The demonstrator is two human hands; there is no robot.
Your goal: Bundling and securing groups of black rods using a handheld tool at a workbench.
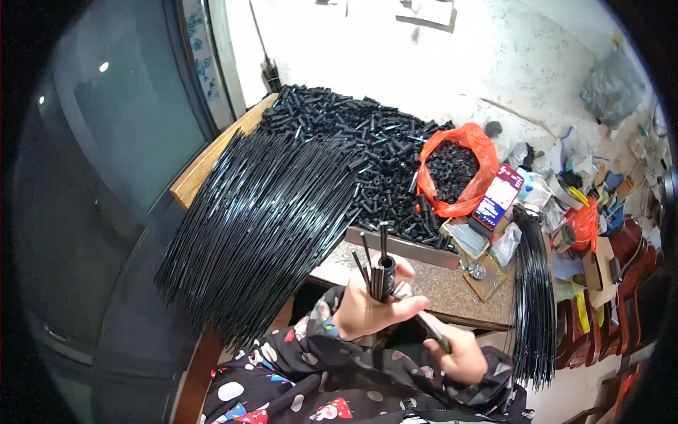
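My left hand [364, 311] is closed around a small bunch of thin black rods [375, 281], whose ends stick up above the fingers. A short black tube [387, 263] stands among them at the top of the grip, with one rod rising at its mouth. My right hand [460, 355] lies lower and to the right, closed on a slim dark rod-like piece [436, 334] that slants up toward the left hand. The fingers hide most of that piece, so its far end cannot be made out.
A wide stack of long black rods [261, 219] fills the left of the speckled table [438, 290]. Behind it lies a heap of short black tubes [339, 113]. A red bag [483, 141] of small black parts, a phone [498, 198] and another rod bundle [533, 297] are at right.
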